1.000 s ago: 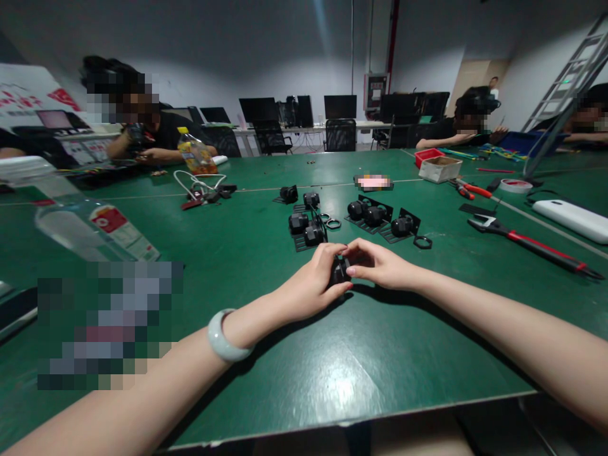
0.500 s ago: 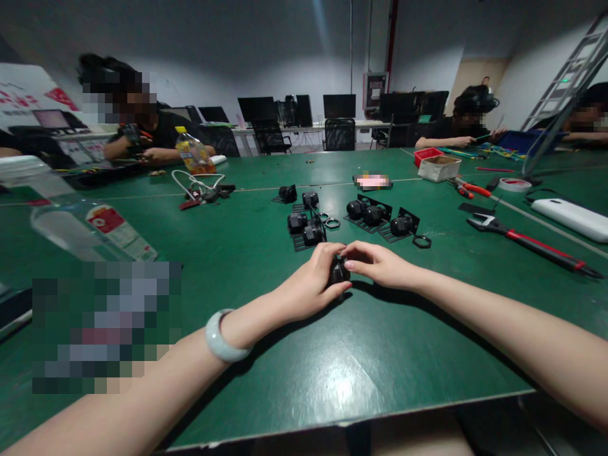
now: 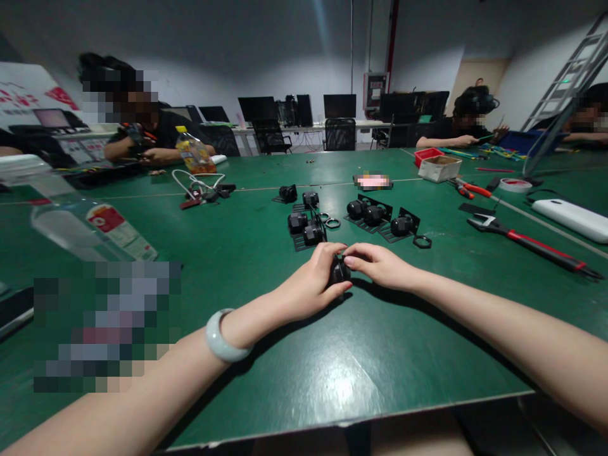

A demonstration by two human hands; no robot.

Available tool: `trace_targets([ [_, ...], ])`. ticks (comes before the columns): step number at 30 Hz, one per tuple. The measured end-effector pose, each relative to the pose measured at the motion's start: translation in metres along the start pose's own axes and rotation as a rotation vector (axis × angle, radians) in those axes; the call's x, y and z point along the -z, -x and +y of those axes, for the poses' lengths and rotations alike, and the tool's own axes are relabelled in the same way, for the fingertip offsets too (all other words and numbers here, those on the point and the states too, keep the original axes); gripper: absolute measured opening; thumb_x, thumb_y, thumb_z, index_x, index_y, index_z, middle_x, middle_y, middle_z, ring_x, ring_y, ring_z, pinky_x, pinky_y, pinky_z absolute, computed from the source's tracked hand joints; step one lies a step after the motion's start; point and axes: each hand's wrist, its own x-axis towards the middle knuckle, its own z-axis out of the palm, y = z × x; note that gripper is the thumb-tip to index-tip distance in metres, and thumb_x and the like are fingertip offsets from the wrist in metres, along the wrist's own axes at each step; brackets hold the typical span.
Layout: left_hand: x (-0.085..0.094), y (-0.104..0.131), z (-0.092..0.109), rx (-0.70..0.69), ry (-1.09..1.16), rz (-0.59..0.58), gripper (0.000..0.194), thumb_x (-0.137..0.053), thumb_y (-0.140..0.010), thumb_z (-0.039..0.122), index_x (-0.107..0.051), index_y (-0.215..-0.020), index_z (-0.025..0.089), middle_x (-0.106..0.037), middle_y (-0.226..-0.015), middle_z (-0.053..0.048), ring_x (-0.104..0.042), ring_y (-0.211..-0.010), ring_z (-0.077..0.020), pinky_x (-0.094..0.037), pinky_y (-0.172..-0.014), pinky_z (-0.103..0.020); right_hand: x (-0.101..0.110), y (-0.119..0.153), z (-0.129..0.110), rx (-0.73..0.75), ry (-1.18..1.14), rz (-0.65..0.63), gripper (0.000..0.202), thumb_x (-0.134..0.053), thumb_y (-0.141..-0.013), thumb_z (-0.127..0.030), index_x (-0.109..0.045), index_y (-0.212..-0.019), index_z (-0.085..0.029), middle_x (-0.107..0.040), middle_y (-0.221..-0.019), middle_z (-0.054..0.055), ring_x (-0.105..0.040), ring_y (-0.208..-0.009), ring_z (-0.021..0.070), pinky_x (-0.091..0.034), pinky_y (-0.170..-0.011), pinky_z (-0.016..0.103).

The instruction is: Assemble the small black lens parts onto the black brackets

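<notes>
A small black part (image 3: 341, 271) is held between my two hands over the green table. My left hand (image 3: 316, 278) wraps round it from the left, thumb below and fingers above. The fingertips of my right hand (image 3: 375, 263) are closed on its right side. Beyond my hands stand several black fittings on slotted brackets, one group (image 3: 311, 232) ahead and another (image 3: 374, 214) to the right. Two loose black ring nuts (image 3: 332, 223) lie between the groups, and another nut (image 3: 422, 241) is at the right. My fingers hide much of the held part.
An adjustable wrench (image 3: 536, 246), orange-handled pliers (image 3: 475, 188), a white power bank (image 3: 570, 217) and a tape roll (image 3: 515, 185) lie right. Clear bottle (image 3: 90, 221) stands left; cables (image 3: 204, 190) and a drink bottle (image 3: 194, 153) are farther back. Other people sit across the table.
The fingers of my right hand have shifted slightly on the black part. My left hand looks unmoved.
</notes>
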Motion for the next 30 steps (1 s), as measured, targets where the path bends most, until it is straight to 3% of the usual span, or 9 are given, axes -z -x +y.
trace_targets([
  [17, -0.0001, 0.0001, -0.0006, 0.006, 0.02, 0.006, 0.049, -0.048, -0.07, 0.029, -0.024, -0.111, 0.019, -0.034, -0.109, -0.009, -0.039, -0.101, -0.0197, -0.034, -0.087, -0.037, -0.0014, 0.0002, -0.0003, -0.072, -0.086, 0.009, 0.028, -0.042, -0.073, -0.038, -0.053, -0.086, -0.015, -0.056, -0.086, 0.004, -0.05, -0.078, 0.0129, -0.037, -0.072, 0.027],
  [24, 0.0003, 0.0, -0.0002, -0.005, 0.037, 0.001, 0.05, -0.048, -0.07, 0.027, -0.024, -0.112, 0.018, -0.035, -0.107, -0.009, -0.04, -0.098, -0.0188, -0.035, -0.084, -0.037, -0.0021, 0.0028, -0.0016, -0.019, -0.316, -0.016, 0.029, -0.052, -0.064, -0.016, -0.043, -0.092, -0.017, -0.051, -0.092, 0.003, -0.048, -0.085, 0.0122, -0.038, -0.076, 0.028],
  [30, -0.0001, 0.0003, -0.001, -0.016, 0.04, 0.007, 0.05, -0.048, -0.07, 0.028, -0.023, -0.112, 0.018, -0.035, -0.107, -0.009, -0.04, -0.098, -0.0189, -0.036, -0.084, -0.037, -0.0048, 0.006, -0.0031, 0.034, -0.285, -0.029, 0.043, -0.053, -0.056, -0.005, -0.039, -0.095, -0.018, -0.046, -0.095, 0.003, -0.045, -0.09, 0.0131, -0.038, -0.076, 0.027],
])
